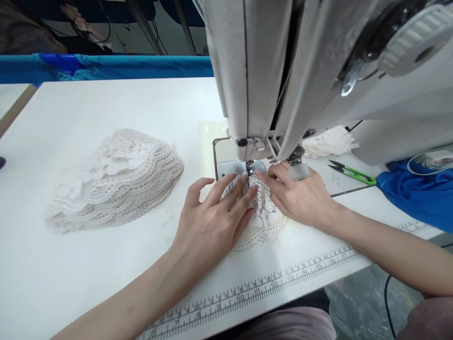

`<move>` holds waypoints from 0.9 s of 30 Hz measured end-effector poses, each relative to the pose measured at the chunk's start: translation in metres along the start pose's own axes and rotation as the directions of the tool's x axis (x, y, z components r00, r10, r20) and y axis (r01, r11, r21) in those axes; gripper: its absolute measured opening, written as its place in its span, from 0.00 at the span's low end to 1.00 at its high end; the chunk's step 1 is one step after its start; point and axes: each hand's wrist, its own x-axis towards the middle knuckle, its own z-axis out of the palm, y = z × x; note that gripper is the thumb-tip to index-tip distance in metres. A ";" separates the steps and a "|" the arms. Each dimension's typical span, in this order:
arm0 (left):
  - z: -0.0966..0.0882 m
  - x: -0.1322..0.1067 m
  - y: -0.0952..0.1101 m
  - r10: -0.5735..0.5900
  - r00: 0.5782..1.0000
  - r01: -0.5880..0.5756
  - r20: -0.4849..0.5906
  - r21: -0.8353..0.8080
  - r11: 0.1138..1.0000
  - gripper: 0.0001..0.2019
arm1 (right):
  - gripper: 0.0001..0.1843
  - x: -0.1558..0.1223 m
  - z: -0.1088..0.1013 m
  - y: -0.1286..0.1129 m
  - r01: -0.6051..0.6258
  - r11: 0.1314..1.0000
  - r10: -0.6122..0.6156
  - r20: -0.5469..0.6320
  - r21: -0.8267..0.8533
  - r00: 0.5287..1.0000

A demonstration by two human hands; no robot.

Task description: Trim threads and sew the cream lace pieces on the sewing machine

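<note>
A piece of cream lace [264,226] lies gathered into folds under the presser foot [249,168] of a sewing machine [230,61]. My left hand [212,215] rests flat on its left side, fingers spread toward the needle. From the right, my right hand [306,200] bends its fingers onto the gathered lace close to the foot, seemingly pinching a fold. Its fingertips are partly hidden by the lace and machine parts. The scalloped lower edge of the lace fans out on the table between my hands.
A thick pile of lace pieces [138,179] sits to the left. Behind the needle area lies more lace [331,141]. Green-handled thread snips [354,173] and blue cloth [417,193] are on the right. A printed ruler [269,285] runs along the table's front edge.
</note>
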 end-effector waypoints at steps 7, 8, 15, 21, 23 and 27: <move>0.000 0.001 0.002 0.000 1.000 0.000 -0.007 0.027 1.000 0.15 | 0.12 0.001 -0.002 0.001 -0.019 0.999 0.019 -0.001 0.028 1.000; 0.000 0.001 0.002 0.003 1.000 -0.002 -0.007 0.027 1.000 0.15 | 0.12 0.001 -0.002 0.001 -0.020 0.999 0.020 0.001 0.034 1.000; -0.001 0.002 0.002 0.001 1.000 0.000 -0.008 0.022 1.000 0.14 | 0.11 0.001 -0.002 0.001 -0.027 0.998 0.027 0.014 0.050 1.000; -0.001 0.002 0.001 -0.006 1.000 0.006 -0.005 0.030 1.000 0.14 | 0.13 0.002 0.000 0.003 -0.013 0.999 0.013 0.008 0.042 1.000; 0.000 0.002 0.000 -0.014 1.000 0.014 0.000 0.032 0.999 0.14 | 0.15 0.002 0.000 0.003 -0.009 0.999 0.009 0.006 0.034 1.000; 0.002 0.003 -0.002 -0.030 1.000 0.030 0.005 0.016 0.999 0.14 | 0.18 0.003 0.000 0.005 -0.017 1.000 0.016 0.011 0.010 1.000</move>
